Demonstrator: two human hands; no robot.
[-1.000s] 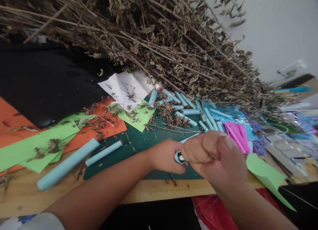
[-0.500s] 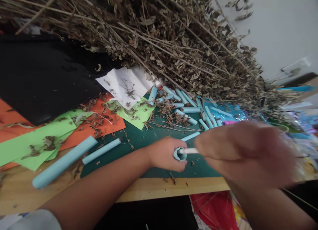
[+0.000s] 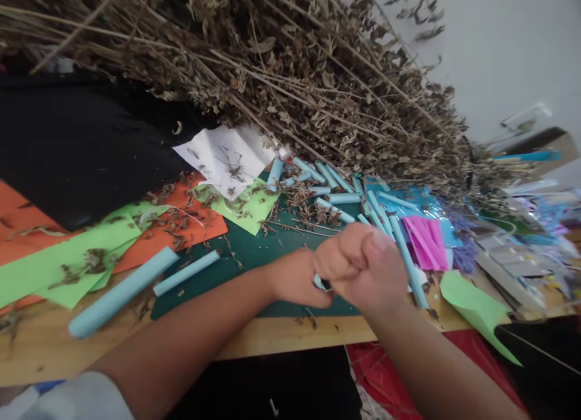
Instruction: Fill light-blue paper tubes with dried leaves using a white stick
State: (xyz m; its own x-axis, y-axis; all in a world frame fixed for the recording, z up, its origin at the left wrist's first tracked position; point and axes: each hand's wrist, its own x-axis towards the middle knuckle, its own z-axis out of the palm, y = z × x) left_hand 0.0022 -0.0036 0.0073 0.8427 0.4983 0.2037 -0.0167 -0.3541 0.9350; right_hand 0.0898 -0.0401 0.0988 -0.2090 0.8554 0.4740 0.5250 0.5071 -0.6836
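My left hand (image 3: pixel 293 278) is closed around a light-blue paper tube (image 3: pixel 318 281), of which only the open rim shows at the thumb side. My right hand (image 3: pixel 365 265) is a fist pressed up against that end. The white stick it gripped half a second ago is hidden behind the fingers now. Both hands are over the green cutting mat (image 3: pixel 249 259). To the left lie a thick light-blue paper roll (image 3: pixel 124 292) and a thinner roll (image 3: pixel 187 273). A long blue roll (image 3: pixel 408 262) lies just right of my right hand.
A large bundle of dried stems and leaves (image 3: pixel 290 75) fills the back. Several short blue rolls (image 3: pixel 342 198) lie beneath it. Orange paper (image 3: pixel 206 220), green paper (image 3: pixel 474 305), a black sheet (image 3: pixel 86 147) and pink strips (image 3: pixel 426 241) surround the mat. The wooden table edge (image 3: pixel 267 341) runs along the front.
My right hand has moved left and in against my left hand, so the white stick has gone from sight. The pink strips and the green paper at right have come into view.
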